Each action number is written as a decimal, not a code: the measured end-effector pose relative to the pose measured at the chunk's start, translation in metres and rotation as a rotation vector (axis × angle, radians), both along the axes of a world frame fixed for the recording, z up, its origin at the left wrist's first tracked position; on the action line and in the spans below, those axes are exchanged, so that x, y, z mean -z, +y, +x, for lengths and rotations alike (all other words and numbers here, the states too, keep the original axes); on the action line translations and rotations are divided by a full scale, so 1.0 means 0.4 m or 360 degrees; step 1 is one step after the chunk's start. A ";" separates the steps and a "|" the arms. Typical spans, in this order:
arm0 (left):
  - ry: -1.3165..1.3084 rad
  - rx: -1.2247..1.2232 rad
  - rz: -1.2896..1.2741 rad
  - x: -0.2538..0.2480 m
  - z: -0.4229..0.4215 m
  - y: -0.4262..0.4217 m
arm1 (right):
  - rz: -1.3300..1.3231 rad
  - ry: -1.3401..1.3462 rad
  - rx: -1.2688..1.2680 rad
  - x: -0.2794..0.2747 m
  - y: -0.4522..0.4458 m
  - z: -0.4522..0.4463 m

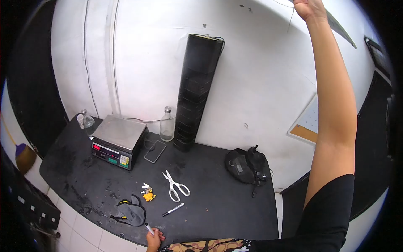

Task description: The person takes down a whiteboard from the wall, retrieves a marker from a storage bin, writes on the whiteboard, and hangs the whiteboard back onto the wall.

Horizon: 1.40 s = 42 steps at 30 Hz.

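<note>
Near the front edge of the table, my left hand (155,240) is closed around a white marker (149,228) with a dark end. A second marker (173,209), black and white, lies on the table to its right. Beside the hand sits a grey and black strapped item (132,213) with yellow edges. White-handled scissors (176,187) lie with blades apart, right of keys (147,189) with a yellow figure charm (149,196). My right hand (309,9) is raised high at the top edge, fingers cut off, beside a thin grey flat object (342,30).
On the black table (226,201) stand a weighing scale (119,130), a glass bottle (167,126), another bottle (87,120), a tall black speaker-like column (197,84) and a black bag (247,166). A phone (155,152) lies beside the scale. A board (305,122) hangs right.
</note>
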State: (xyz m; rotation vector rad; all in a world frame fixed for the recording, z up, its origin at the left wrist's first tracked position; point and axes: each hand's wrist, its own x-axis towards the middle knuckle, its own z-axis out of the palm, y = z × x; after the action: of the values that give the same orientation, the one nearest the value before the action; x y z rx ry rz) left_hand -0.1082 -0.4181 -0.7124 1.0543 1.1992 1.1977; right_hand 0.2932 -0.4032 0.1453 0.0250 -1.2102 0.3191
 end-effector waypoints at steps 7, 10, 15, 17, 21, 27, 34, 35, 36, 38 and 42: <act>0.0030 -0.0065 0.0024 0.022 -0.005 0.006 | 0.0031 0.0010 -0.0112 -0.008 0.131 -0.038; 0.0057 -0.0044 0.0102 0.036 -0.012 0.001 | -0.0086 -0.0013 -0.0182 0.006 0.163 -0.014; 0.0019 -0.0077 0.0049 0.049 -0.011 0.006 | -0.0203 -0.0111 -0.0055 0.069 0.241 0.019; 0.0005 -0.0077 0.0018 0.032 -0.007 0.011 | -0.0185 -0.0127 -0.0059 0.092 0.293 0.036; -0.0089 -0.0097 0.0027 0.080 -0.013 0.018 | -0.0070 -0.0269 -0.0159 0.199 0.353 0.048; -0.0182 -0.0107 0.0085 0.095 -0.013 0.014 | -0.0120 0.0019 -0.0433 0.338 0.390 -0.019; -0.0171 -0.0118 0.0039 0.078 -0.009 0.005 | -0.0200 0.0065 -0.0496 0.408 0.401 -0.014; -0.0155 -0.0116 0.0015 0.071 -0.007 0.005 | -0.0212 0.0051 -0.0503 0.415 0.400 -0.014; -0.0138 -0.0111 -0.0010 0.064 -0.008 0.004 | -0.0224 0.0038 -0.0507 0.422 0.396 -0.014; -0.0100 -0.0101 -0.0031 0.056 -0.009 0.001 | -0.0250 0.0026 -0.0525 0.440 0.389 -0.008; -0.0070 -0.0115 -0.0004 0.060 -0.008 0.005 | -0.0303 0.0050 -0.0536 0.484 0.401 0.016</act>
State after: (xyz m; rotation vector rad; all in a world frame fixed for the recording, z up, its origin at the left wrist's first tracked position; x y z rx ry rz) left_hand -0.1115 -0.4163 -0.7362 0.9850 1.2132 1.2685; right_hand 0.2996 -0.2429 -0.0481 0.0686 -1.1388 0.7250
